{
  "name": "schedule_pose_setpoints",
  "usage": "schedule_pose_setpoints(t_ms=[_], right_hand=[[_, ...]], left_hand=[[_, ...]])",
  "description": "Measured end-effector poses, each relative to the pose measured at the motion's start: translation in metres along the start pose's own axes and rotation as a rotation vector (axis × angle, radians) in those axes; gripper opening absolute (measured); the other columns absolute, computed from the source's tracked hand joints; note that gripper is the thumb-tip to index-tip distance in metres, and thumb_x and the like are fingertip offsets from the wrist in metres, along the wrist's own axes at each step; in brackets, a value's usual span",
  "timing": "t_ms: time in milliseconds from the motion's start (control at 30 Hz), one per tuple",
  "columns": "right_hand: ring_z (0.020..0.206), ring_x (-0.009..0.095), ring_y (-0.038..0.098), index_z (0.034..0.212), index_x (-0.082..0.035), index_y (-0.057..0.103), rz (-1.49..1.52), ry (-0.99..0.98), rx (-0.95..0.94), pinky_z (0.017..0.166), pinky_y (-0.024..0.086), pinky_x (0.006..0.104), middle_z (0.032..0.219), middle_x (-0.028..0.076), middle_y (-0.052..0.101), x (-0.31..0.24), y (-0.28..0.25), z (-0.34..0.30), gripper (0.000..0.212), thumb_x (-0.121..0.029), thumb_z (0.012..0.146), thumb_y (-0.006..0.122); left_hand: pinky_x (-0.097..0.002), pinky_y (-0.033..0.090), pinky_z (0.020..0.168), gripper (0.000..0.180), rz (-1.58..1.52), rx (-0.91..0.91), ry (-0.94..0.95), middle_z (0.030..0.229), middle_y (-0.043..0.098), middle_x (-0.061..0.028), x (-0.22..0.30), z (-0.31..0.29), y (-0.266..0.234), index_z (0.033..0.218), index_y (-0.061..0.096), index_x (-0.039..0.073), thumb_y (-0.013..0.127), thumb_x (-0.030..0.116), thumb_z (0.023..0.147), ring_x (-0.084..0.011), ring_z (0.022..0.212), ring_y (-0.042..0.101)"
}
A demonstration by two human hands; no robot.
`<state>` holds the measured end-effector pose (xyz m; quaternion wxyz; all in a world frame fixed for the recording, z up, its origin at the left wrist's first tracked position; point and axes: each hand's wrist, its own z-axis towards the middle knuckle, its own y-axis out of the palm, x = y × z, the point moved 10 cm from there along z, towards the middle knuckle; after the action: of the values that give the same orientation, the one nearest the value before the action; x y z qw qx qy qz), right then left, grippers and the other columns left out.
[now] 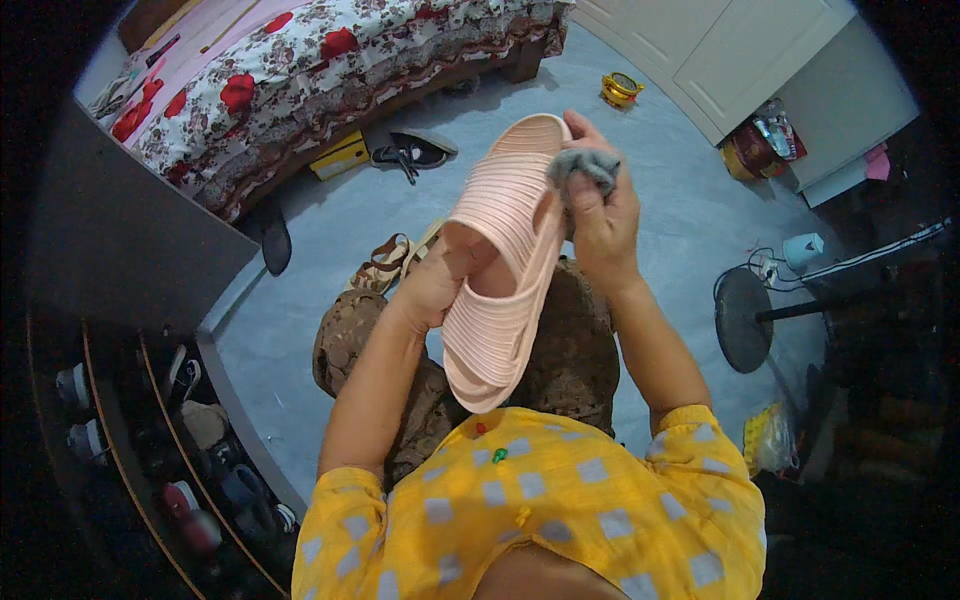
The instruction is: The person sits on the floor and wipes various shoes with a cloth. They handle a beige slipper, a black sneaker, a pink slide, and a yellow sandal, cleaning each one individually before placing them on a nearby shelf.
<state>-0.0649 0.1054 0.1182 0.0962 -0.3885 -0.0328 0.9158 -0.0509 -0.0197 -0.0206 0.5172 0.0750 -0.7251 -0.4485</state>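
I have the pink ribbed slipper (497,262) up in the centre of the frame, held above my lap, its long axis running from the lower middle up toward the upper right, sole turned to the camera. My left hand (437,283) is tucked under the strap from the left, fingers curled closed on the slipper's middle, so it bears the shoe. My right hand (598,215) sits at the upper right end of the slipper, at its toe, fingers pinched together on a small grey cloth (583,167) that is pressed against the slipper's edge. So the slipper lies to the left of and below the right hand, and the right hand is the nearer one to the toe end. The slipper is pale pink with fine parallel ridges along its whole length and a broad strap. Below it lies the grey floor (680,230), with black sandals (412,152) near the flowered bed (300,80) at upper left.
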Motion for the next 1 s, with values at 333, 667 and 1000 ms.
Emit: schedule_pose_setpoints(t_ms=[333,667,1000], right_hand=[[0.071,0.012,0.055,0.091,0.000,0.058,-0.158,0.303,-0.201,0.064,0.045,0.0296,0.076,0.008,0.063,0.028,-0.008,0.036,0.022,-0.022,0.085,0.060],[0.076,0.041,0.057,0.081,-0.003,0.052,-0.611,0.014,-0.392,0.063,0.045,0.0445,0.078,0.021,0.060,0.014,0.037,0.031,0.026,-0.027,0.081,0.061],[0.074,0.039,0.055,0.084,-0.004,0.052,-0.542,-0.263,-0.567,0.062,0.042,0.0466,0.075,0.017,0.057,0.006,0.070,0.024,0.025,-0.025,0.079,0.064]], left_hand=[[-0.0299,0.042,0.092,0.038,0.630,0.054,0.197,0.115,0.061,-0.0061,0.028,-0.004,0.011,0.121,0.054,0.001,0.059,0.006,0.085,-0.0149,0.105,0.055],[-0.0424,0.047,0.079,0.051,1.351,0.396,0.352,0.097,0.064,-0.0210,0.047,-0.010,-0.008,0.123,0.051,0.009,0.054,0.003,0.073,-0.0379,0.092,0.060],[-0.0483,0.046,0.076,0.050,1.616,0.489,0.388,0.089,0.062,-0.0230,0.059,-0.015,-0.006,0.117,0.053,0.006,0.051,0.000,0.067,-0.0433,0.085,0.058]])
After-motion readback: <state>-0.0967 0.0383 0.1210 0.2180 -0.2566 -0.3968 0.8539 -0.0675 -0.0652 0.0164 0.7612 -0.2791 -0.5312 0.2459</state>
